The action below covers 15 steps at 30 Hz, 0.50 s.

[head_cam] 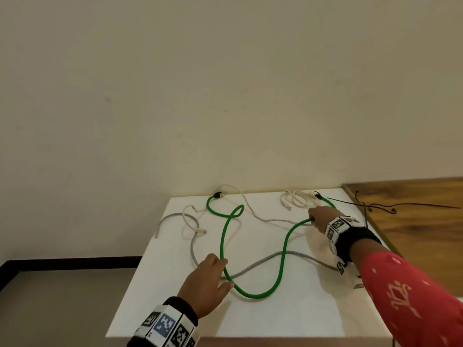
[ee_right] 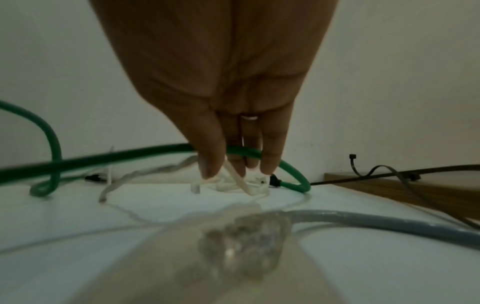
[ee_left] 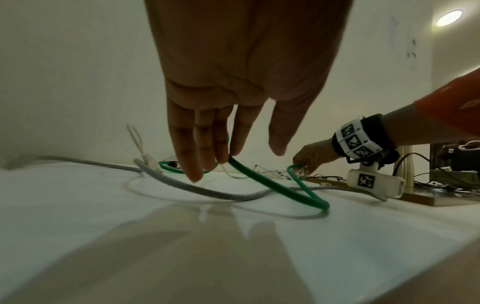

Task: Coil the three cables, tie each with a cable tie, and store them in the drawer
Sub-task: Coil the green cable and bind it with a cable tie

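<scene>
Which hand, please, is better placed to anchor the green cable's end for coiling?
Probably right: the right hand pinches the green cable near its far end; the left hand touches it mid-length.

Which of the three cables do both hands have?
The green cable: the right hand pinches it at the back, the left hand touches it in front. The grey cable and white cable lie slack on the table.

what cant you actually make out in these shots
- Drawer: in no view.
- Left hand on the green cable: left wrist view, its own fingers hide whether it grips.
- Grey cable's end: right wrist view, blurred, too close up.
- Black cable ties: head view, too thin to count.
</scene>
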### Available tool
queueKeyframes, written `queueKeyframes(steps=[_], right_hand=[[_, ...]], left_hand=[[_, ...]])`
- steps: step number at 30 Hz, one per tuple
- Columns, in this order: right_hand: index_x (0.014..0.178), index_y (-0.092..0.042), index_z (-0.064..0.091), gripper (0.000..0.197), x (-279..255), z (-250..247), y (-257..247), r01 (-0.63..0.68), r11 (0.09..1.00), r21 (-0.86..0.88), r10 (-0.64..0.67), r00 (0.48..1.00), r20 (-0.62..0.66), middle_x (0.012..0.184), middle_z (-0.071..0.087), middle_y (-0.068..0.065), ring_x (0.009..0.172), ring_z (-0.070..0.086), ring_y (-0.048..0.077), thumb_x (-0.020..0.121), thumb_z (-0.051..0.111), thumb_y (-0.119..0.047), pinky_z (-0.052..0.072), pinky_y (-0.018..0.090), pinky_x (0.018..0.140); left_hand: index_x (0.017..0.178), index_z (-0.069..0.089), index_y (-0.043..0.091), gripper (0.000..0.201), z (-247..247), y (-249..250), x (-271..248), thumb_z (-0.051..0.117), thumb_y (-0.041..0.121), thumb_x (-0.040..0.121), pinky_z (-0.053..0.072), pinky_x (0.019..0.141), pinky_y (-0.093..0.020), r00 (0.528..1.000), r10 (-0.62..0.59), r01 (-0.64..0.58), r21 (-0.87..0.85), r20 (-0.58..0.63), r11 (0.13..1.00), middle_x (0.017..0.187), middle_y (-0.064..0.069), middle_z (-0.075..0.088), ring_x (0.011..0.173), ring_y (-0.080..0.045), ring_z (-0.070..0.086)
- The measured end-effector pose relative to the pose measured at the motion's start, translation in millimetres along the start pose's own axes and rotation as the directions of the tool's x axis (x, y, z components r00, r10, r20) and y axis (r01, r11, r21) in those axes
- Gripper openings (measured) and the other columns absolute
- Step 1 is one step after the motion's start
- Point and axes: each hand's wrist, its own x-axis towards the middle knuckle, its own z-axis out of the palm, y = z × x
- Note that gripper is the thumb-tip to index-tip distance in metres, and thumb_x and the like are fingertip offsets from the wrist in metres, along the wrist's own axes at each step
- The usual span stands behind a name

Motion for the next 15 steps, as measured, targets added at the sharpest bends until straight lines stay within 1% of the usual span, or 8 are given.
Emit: queueKeyframes(steps=[1,2,3,4,6,7,11,15], right_hand=[[0.102,-0.012,0.056,0.019,-3,-6,-1,-0.012,1.000,0.023,0.013,0.999,-0.048,0.101,0.062,0.011,0.089,0.053,0.025,0.091,0.041,-0.009,0.041,0.029,0.074],[0.095,-0.014,0.056,0.015,-8,-12,-1,-0.019,0.999,0.049,0.024,0.995,-0.096,0.086,0.059,0.008,0.082,0.050,0.024,0.090,0.044,-0.009,0.037,0.027,0.070],[0.093,-0.015,0.058,0.013,-13,-19,-2,-0.019,0.997,0.074,0.030,0.989,-0.145,0.080,0.058,0.006,0.080,0.050,0.024,0.089,0.047,-0.009,0.035,0.027,0.069],[0.096,-0.014,0.062,0.014,-19,-27,-2,-0.010,0.996,0.092,0.027,0.982,-0.186,0.083,0.061,0.008,0.083,0.053,0.027,0.088,0.050,-0.010,0.036,0.027,0.070],[0.106,-0.011,0.063,0.021,-34,-43,-6,0.015,0.995,0.101,0.010,0.969,-0.247,0.101,0.067,0.013,0.098,0.059,0.032,0.088,0.053,-0.009,0.042,0.030,0.076],[0.107,-0.011,0.063,0.022,-43,-50,-8,0.034,0.994,0.106,-0.003,0.961,-0.275,0.106,0.068,0.014,0.101,0.059,0.032,0.088,0.052,-0.008,0.043,0.031,0.079],[0.103,-0.013,0.064,0.023,-87,-77,-19,0.082,0.993,0.089,-0.041,0.920,-0.391,0.104,0.068,0.013,0.097,0.060,0.033,0.088,0.049,-0.004,0.045,0.034,0.078],[0.105,-0.017,0.063,0.021,-132,-102,-33,0.114,0.992,0.045,-0.078,0.869,-0.489,0.105,0.068,0.008,0.096,0.060,0.030,0.091,0.048,-0.013,0.042,0.033,0.072]], left_hand=[[0.138,0.030,0.017,0.051,-1,0,-2,0.044,0.037,0.092,0.039,0.094,-0.020,1.000,0.001,-0.001,0.001,0.008,1.000,0.133,0.000,0.038,0.119,-0.012,0.044],[0.138,0.029,0.018,0.052,-1,0,-3,0.044,0.037,0.092,0.038,0.094,-0.020,1.000,0.003,-0.003,0.000,0.016,1.000,0.134,0.000,0.038,0.120,-0.012,0.044],[0.139,0.028,0.018,0.053,-1,1,-5,0.044,0.037,0.092,0.038,0.095,-0.021,1.000,0.003,-0.003,-0.001,0.030,1.000,0.135,0.000,0.037,0.121,-0.012,0.043],[0.139,0.027,0.017,0.053,-2,3,-9,0.044,0.037,0.092,0.037,0.096,-0.021,0.999,0.003,-0.003,-0.003,0.041,1.000,0.137,0.000,0.037,0.122,-0.013,0.042],[0.140,0.026,0.016,0.055,-5,6,-15,0.045,0.036,0.092,0.034,0.101,-0.022,0.998,0.006,-0.005,-0.014,0.055,1.000,0.140,0.000,0.035,0.127,-0.013,0.038],[0.141,0.026,0.016,0.056,-6,8,-18,0.045,0.036,0.092,0.032,0.103,-0.023,0.998,0.003,-0.001,-0.027,0.064,1.000,0.143,-0.001,0.034,0.129,-0.013,0.036],[0.141,0.026,0.015,0.058,-13,21,-39,0.048,0.036,0.091,0.026,0.109,-0.025,0.997,-0.009,0.016,-0.085,0.079,0.996,0.149,-0.001,0.028,0.136,-0.015,0.028],[0.137,0.032,0.016,0.054,-21,33,-61,0.050,0.035,0.090,0.028,0.108,-0.025,0.999,0.001,0.003,-0.115,0.041,0.993,0.144,-0.002,0.036,0.133,-0.015,0.034]])
